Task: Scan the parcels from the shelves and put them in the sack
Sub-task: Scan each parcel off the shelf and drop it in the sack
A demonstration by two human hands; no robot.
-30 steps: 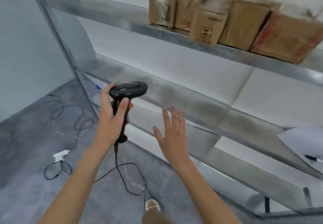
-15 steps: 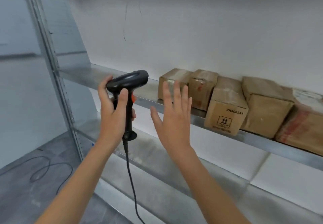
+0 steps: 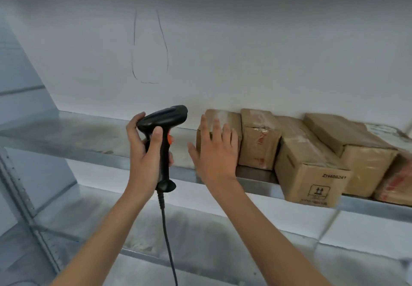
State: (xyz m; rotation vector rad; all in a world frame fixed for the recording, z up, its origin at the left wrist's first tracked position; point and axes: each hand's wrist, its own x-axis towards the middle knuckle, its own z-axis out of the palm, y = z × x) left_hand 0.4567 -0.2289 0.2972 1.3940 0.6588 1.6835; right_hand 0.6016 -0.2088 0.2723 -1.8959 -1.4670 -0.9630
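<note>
Parcels [image 3: 312, 165] are sitting in a row on a metal shelf [image 3: 89, 138] against a white wall [image 3: 245, 51]. The left hand [image 3: 145, 158] is grasping a black scanner [image 3: 163, 129], while the right hand [image 3: 215, 152] is reaching, fingers straight, at the leftmost parcel [image 3: 220, 118].

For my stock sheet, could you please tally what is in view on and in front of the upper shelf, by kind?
Cardboard parcels on the shelf: 5 ()
Handheld scanner, held in the left hand: 1
Total: 6
</note>
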